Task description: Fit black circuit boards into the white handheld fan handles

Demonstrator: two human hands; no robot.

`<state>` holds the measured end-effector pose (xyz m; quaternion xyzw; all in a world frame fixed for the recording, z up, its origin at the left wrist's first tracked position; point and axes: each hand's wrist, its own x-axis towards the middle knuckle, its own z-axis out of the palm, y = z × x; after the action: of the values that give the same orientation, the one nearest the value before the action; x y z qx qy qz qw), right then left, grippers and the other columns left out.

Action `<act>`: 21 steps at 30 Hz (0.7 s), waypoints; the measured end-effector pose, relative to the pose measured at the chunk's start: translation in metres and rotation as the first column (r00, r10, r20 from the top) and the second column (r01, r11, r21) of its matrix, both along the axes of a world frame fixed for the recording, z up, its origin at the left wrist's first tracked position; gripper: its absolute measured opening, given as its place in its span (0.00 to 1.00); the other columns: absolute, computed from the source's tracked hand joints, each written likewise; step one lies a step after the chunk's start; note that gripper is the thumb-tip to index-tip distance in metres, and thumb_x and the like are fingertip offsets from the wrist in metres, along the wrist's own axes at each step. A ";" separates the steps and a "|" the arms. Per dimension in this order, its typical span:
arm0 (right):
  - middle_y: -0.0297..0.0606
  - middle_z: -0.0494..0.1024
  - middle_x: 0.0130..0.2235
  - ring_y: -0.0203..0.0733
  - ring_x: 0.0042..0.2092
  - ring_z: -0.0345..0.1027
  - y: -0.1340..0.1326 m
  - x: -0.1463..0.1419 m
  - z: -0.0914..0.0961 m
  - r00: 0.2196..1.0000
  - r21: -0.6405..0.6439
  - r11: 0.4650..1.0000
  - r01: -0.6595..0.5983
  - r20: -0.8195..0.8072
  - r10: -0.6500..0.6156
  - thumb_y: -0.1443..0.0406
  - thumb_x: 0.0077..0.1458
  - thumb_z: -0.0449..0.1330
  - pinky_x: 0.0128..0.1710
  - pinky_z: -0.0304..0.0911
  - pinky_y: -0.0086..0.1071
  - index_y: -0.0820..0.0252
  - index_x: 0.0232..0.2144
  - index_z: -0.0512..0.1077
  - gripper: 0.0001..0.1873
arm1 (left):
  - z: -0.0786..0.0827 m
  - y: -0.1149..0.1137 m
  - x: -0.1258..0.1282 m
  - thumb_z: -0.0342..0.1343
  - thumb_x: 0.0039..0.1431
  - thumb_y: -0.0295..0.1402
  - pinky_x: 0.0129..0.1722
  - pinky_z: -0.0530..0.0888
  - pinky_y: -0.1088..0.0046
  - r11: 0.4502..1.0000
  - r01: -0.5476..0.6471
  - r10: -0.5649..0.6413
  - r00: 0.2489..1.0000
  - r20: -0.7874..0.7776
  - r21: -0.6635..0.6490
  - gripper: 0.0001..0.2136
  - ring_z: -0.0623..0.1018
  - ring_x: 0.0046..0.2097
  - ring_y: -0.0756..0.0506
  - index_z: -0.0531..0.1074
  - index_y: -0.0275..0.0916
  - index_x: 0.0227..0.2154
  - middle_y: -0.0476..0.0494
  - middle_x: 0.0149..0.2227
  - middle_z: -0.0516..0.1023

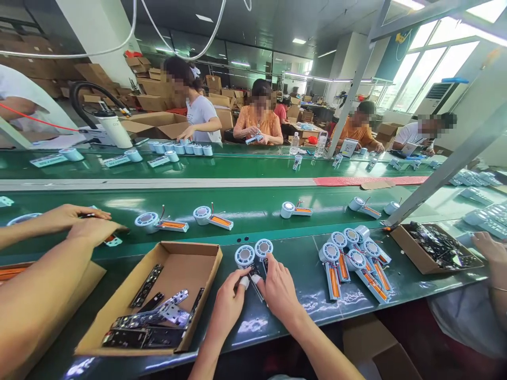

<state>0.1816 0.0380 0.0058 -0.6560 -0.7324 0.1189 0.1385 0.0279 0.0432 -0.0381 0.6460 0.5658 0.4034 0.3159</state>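
Note:
On the green bench right before me lie two light-blue handheld fans, a left fan point(244, 256) and a right fan point(263, 248), round heads pointing away. My left hand point(229, 298) pinches a small dark circuit board point(254, 269) over the handles. My right hand point(280, 289) is closed round the right fan's handle, its fingers beside the board. Both thumbs wear white covers. My fingers hide most of the handles. Left of my hands, an open cardboard box point(194, 258) holds several dark circuit boards point(146, 285).
To the right lies a cluster of fans with orange-filled handles point(352, 258), then another box of dark boards point(404, 243). Several fans sit on the green conveyor point(253, 198) beyond. A co-worker's arms point(59, 253) reach in at left; another's hand point(489, 245) is at right. A slanted metal post point(447, 174) crosses the right.

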 end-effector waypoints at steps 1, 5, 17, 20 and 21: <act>0.54 0.74 0.57 0.55 0.53 0.72 0.000 0.001 0.002 1.000 -0.027 1.000 -0.008 0.007 0.008 0.69 0.61 0.55 0.51 0.66 0.45 0.68 0.65 0.57 0.31 | -0.001 0.000 0.001 0.45 0.59 0.33 0.52 0.77 0.59 1.000 -0.005 0.004 1.000 0.013 0.006 0.18 0.82 0.49 0.40 0.78 0.39 0.46 0.39 0.47 0.83; 0.64 0.61 0.66 0.59 0.61 0.66 -0.003 -0.005 0.008 0.998 -0.146 0.988 -0.049 0.020 0.052 0.70 0.56 0.57 0.53 0.65 0.45 0.71 0.70 0.47 0.42 | -0.005 -0.001 0.002 0.45 0.59 0.33 0.52 0.77 0.57 1.000 -0.024 0.023 0.998 0.057 0.015 0.19 0.82 0.49 0.40 0.79 0.39 0.45 0.38 0.48 0.84; 0.59 0.70 0.56 0.57 0.52 0.69 0.049 -0.019 -0.011 0.980 0.048 0.995 0.085 0.175 -0.092 0.66 0.57 0.61 0.51 0.64 0.45 0.66 0.71 0.48 0.44 | -0.028 -0.004 0.007 0.47 0.60 0.36 0.49 0.79 0.54 0.983 -0.167 0.157 0.980 0.118 0.072 0.18 0.81 0.50 0.37 0.76 0.36 0.47 0.31 0.50 0.79; 0.57 0.72 0.53 0.55 0.50 0.69 0.095 0.005 0.001 0.979 0.029 0.999 0.020 0.205 -0.025 0.62 0.60 0.60 0.51 0.63 0.42 0.69 0.71 0.45 0.44 | -0.032 -0.006 0.008 0.47 0.60 0.35 0.40 0.81 0.59 0.978 -0.187 0.174 0.977 0.125 0.095 0.17 0.81 0.48 0.37 0.77 0.37 0.44 0.30 0.50 0.79; 0.58 0.72 0.53 0.56 0.51 0.69 0.113 0.011 0.006 0.976 0.042 0.999 0.027 0.213 -0.035 0.62 0.61 0.59 0.51 0.62 0.42 0.69 0.71 0.44 0.44 | -0.033 -0.006 0.009 0.47 0.59 0.35 0.37 0.81 0.61 0.977 -0.188 0.174 0.977 0.126 0.103 0.16 0.82 0.47 0.37 0.78 0.38 0.43 0.30 0.49 0.79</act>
<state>0.1921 0.1509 0.0121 -0.6735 -0.7348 0.0312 0.0735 0.0365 0.0370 -0.0715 0.5841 0.5789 0.4993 0.2728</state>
